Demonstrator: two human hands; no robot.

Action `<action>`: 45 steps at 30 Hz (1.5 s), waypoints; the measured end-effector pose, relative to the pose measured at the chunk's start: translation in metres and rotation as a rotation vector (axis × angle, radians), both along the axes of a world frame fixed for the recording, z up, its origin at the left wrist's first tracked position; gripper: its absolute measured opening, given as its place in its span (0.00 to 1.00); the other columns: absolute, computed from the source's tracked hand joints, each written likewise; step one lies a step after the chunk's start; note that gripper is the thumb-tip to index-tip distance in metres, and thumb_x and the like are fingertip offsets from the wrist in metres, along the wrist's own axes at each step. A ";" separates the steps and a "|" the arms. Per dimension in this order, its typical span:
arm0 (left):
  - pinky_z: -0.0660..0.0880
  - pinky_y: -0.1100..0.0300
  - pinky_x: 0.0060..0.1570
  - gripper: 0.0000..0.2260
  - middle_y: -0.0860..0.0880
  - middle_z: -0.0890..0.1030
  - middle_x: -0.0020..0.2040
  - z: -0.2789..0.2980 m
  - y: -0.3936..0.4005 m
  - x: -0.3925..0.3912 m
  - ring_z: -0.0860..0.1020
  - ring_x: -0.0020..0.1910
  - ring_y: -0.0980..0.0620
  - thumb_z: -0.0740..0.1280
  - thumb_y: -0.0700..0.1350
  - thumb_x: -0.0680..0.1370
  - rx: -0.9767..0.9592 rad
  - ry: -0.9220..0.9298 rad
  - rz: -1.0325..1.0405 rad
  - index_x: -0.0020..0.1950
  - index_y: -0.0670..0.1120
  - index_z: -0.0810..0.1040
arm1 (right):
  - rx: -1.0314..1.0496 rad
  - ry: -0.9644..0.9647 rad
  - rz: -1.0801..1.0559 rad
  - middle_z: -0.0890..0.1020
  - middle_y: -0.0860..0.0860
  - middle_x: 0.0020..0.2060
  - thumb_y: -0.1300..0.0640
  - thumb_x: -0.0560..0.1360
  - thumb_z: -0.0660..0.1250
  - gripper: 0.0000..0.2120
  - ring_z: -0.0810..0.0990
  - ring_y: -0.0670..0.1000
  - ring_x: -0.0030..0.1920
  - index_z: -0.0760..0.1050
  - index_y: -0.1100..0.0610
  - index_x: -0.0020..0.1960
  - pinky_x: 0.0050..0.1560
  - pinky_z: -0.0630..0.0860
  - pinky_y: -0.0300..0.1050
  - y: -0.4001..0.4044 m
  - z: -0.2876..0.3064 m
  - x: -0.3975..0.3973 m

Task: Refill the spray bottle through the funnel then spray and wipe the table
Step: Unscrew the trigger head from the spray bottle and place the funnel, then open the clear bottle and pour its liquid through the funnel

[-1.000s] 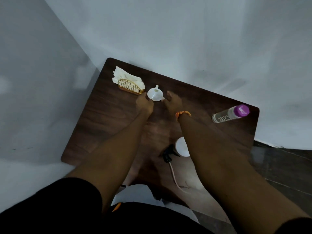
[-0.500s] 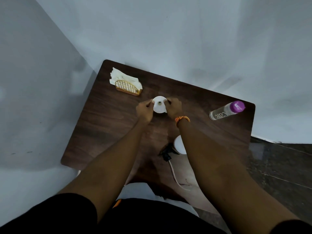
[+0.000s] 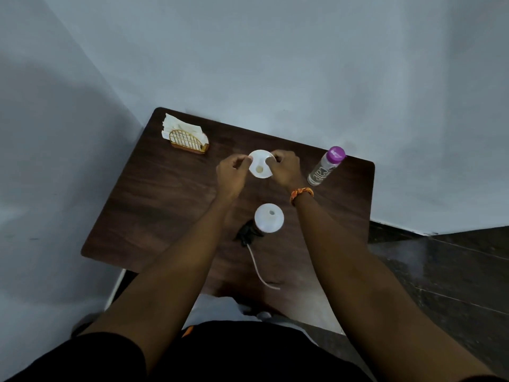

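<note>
Both hands hold the white funnel point(image 3: 260, 168) above the surface point(image 3: 154, 199): left hand point(image 3: 231, 173) fingers pinch its rim at 9 o'clock, right hand point(image 3: 285, 168) at 3. The open spray bottle point(image 3: 269, 218) stands at 6 o'clock, mouth up, roughly equidistant from both hands. The funnel's bowl faces upward.

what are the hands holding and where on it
Both hands hold the white funnel by its rim: the left hand pinches the left edge, the right hand the right edge, above the table.
</note>
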State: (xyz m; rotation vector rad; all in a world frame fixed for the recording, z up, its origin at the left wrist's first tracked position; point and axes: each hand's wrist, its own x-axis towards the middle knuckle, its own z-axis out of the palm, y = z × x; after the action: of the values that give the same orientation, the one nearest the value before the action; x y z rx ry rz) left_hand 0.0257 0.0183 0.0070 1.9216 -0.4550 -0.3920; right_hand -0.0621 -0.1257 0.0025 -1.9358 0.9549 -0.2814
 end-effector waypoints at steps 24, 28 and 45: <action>0.84 0.58 0.37 0.09 0.50 0.87 0.40 -0.005 0.037 -0.116 0.86 0.36 0.57 0.70 0.46 0.82 0.020 -0.019 0.009 0.48 0.43 0.87 | 0.045 0.031 0.013 0.84 0.60 0.37 0.61 0.73 0.66 0.09 0.77 0.51 0.35 0.83 0.64 0.39 0.35 0.74 0.50 0.033 -0.003 -0.106; 0.85 0.58 0.42 0.10 0.47 0.88 0.46 -0.013 0.044 -0.118 0.86 0.42 0.54 0.69 0.46 0.84 0.010 -0.057 -0.055 0.55 0.41 0.87 | 0.037 0.030 0.057 0.84 0.57 0.36 0.61 0.75 0.65 0.09 0.82 0.54 0.37 0.82 0.62 0.40 0.32 0.80 0.47 0.036 -0.007 -0.110; 0.78 0.54 0.42 0.21 0.51 0.86 0.41 0.017 0.007 -0.089 0.82 0.42 0.60 0.66 0.59 0.83 -0.030 -0.074 -0.129 0.49 0.41 0.85 | 0.122 -0.226 -0.355 0.84 0.51 0.39 0.49 0.80 0.68 0.13 0.80 0.49 0.40 0.82 0.58 0.45 0.42 0.75 0.46 0.021 -0.003 -0.130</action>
State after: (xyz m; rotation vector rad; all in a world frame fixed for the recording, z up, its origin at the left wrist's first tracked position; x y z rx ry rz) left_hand -0.0629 0.0249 0.0244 1.8875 -0.6324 -0.3962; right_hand -0.1925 -0.1044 -0.0003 -1.5782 1.1320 -0.6183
